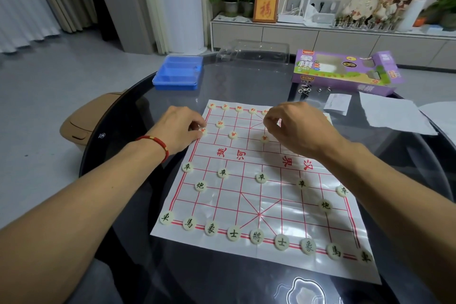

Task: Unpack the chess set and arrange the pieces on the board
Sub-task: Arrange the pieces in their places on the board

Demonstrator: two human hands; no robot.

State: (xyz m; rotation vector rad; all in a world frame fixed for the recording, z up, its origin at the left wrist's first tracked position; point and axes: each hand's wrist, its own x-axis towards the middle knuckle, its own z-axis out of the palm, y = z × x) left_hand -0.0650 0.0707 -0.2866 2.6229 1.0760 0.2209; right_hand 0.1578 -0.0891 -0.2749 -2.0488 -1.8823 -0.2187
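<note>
Two hands are held over the far, red half of the paper board [249, 195], which lies flat on the dark glass table [148, 116]. The left hand [177, 128] is set at the board's far-left edge, its fingers curled down onto a red-marked piece [203, 131] on the outermost line; the piece is pinched at the fingertips and sits directly under them. The right hand [293, 126] hovers near the far middle of the board with its fingers bunched together; whether a piece is held there cannot be told. The black pieces [256, 236] are seen in full order along the near side. On the far side, red discs are laid along the back row and the soldier line, but the right portion is hidden by the right hand. The left hand is plainly the nearer to the edge piece, which is judged to need only a small nudge onto its crossing. Each piece is a small, pale, round disc with one character on top.
</note>
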